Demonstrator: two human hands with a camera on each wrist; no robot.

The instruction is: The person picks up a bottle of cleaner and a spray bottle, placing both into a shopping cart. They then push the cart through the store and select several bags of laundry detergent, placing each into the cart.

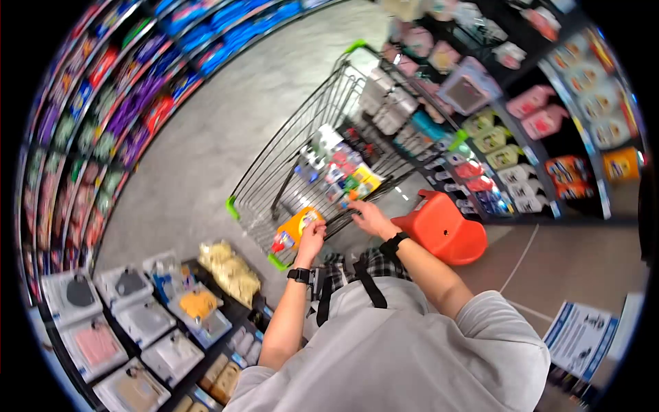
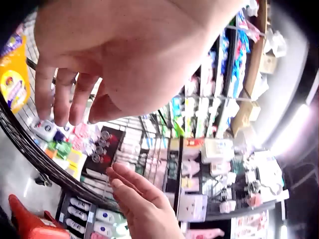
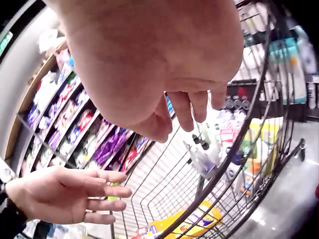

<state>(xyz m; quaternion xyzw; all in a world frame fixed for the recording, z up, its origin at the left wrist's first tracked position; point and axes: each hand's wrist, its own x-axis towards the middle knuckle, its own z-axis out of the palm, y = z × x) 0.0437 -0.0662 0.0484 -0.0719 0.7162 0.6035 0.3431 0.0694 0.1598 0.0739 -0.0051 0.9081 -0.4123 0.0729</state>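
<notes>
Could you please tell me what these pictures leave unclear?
Sign, head view: print too small to read.
Goods in the shopping cart, head view: labels blurred.
Orange package, head view: partly hidden by the left hand.
Red plastic seat, left wrist view: cut off by the bottom edge.

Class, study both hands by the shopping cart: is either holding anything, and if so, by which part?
Nothing is held: the left hand and right hand are both open by the shopping cart, fingers closed around no item.
</notes>
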